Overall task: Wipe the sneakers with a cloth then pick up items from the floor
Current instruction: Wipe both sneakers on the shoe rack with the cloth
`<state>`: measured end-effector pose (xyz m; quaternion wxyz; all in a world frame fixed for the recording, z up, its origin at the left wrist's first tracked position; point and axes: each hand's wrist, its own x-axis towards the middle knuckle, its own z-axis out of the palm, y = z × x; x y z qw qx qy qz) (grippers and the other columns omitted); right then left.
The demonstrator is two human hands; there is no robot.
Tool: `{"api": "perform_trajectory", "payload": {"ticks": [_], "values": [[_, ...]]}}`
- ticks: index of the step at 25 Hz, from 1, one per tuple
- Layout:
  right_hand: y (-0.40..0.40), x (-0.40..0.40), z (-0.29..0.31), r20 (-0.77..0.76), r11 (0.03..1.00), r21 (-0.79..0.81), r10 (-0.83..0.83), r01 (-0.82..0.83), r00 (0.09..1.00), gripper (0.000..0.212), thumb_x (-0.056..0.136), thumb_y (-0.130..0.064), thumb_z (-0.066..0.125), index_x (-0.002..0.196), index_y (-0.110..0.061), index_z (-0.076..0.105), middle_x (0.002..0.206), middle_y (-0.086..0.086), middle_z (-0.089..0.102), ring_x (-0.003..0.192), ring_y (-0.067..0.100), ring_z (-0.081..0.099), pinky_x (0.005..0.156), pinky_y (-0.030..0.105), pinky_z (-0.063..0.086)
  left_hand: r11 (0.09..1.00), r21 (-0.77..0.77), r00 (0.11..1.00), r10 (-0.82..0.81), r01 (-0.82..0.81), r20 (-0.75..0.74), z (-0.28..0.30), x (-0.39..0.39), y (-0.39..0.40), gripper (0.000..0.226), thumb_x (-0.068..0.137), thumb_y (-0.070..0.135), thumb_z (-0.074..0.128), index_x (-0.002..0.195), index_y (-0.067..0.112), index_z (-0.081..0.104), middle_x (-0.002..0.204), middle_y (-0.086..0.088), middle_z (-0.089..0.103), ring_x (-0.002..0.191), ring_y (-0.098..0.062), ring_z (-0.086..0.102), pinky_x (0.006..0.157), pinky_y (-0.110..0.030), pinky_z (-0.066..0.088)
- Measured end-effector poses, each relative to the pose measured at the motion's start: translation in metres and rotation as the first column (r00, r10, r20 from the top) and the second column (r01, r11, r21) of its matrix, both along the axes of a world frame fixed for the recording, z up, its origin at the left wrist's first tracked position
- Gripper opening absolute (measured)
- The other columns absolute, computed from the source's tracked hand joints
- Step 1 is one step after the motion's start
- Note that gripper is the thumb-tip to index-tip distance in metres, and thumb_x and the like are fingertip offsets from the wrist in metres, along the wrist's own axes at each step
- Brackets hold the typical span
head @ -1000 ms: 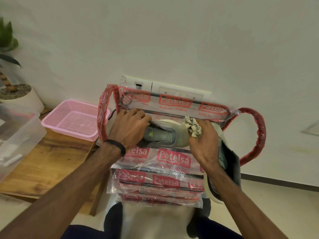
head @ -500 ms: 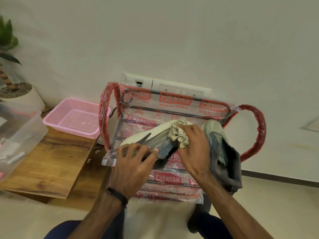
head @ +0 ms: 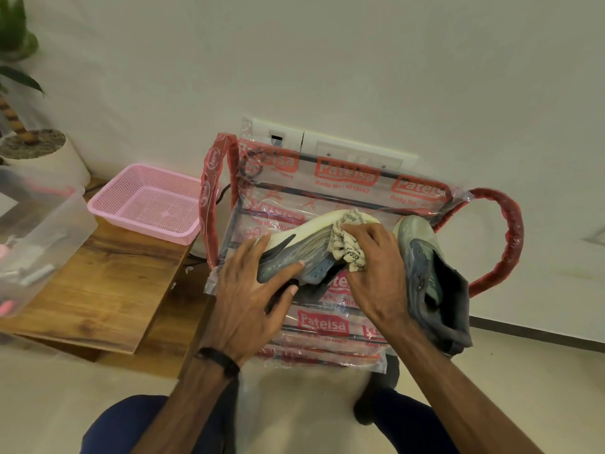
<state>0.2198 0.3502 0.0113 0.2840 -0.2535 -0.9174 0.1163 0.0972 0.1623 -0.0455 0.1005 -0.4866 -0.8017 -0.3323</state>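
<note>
Grey sneaker (head: pixel 294 257) lies sideways on the rack (head: pixel 327 322), left hand (head: pixel 252 303) grasping it, right hand (head: pixel 376 267) clenching the cloth (head: pixel 347 244) against it

White wall (head: pixel 360 60) w/ switchboard (head: pixel 327 145), wood table (head: pixel 108 283) left.
</note>
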Motion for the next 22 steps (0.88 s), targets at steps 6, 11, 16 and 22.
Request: {"api": "perform_trajectory", "payload": {"ticks": [6, 11, 16, 22], "values": [[-0.055, -0.002, -0.016, 0.074, 0.989, 0.041, 0.138, -0.142, 0.988, 0.056, 0.077, -0.017, 0.074, 0.131, -0.018, 0.061, 0.128, 0.004, 0.058, 0.114, 0.023, 0.051, 0.089, 0.034, 0.05, 0.993, 0.116, 0.96, -0.024, -0.009, 0.279, 0.0, -0.014, -0.015, 0.086, 0.08, 0.05, 0.077, 0.148, 0.013, 0.039, 0.148, -0.006, 0.044, 0.139, -0.022, 0.04, 0.11, -0.052, 0.043], [-0.02, 0.002, -0.005, 0.17, 0.958, 0.231, 0.134, -0.172, 0.976, 0.059, 0.075, -0.012, 0.071, 0.132, -0.013, 0.061, 0.131, 0.009, 0.06, 0.114, 0.028, 0.051, 0.09, 0.045, 0.052, 0.983, 0.165, 0.944, 0.018, -0.077, 0.33, 0.0, -0.01, -0.008, 0.079, 0.081, 0.041, 0.079, 0.143, 0.012, 0.042, 0.137, -0.003, 0.05, 0.128, -0.017, 0.047, 0.099, -0.046, 0.052], [-0.043, 0.007, -0.019, 0.191, 0.938, 0.217, 0.23, -0.27, 0.954, 0.063, 0.074, -0.017, 0.083, 0.133, -0.009, 0.062, 0.131, 0.01, 0.06, 0.118, 0.027, 0.051, 0.097, 0.044, 0.049, 0.987, 0.134, 0.977, 0.059, -0.088, 0.206, -0.005, -0.008, -0.005, 0.077, 0.086, 0.048, 0.067, 0.146, 0.006, 0.043, 0.145, -0.01, 0.047, 0.136, -0.022, 0.043, 0.108, -0.048, 0.046], [-0.025, 0.001, -0.014, -0.006, 0.997, 0.057, 0.055, -0.055, 0.998, 0.048, 0.083, -0.017, 0.061, 0.131, -0.009, 0.064, 0.131, 0.01, 0.062, 0.12, 0.029, 0.054, 0.098, 0.051, 0.048, 0.99, -0.115, 0.989, -0.07, 0.084, 0.128, -0.011, -0.008, -0.014, 0.122, 0.072, 0.06, 0.077, 0.16, 0.009, 0.01, 0.165, -0.01, 0.015, 0.151, -0.024, 0.019, 0.119, -0.051, 0.032]]}}
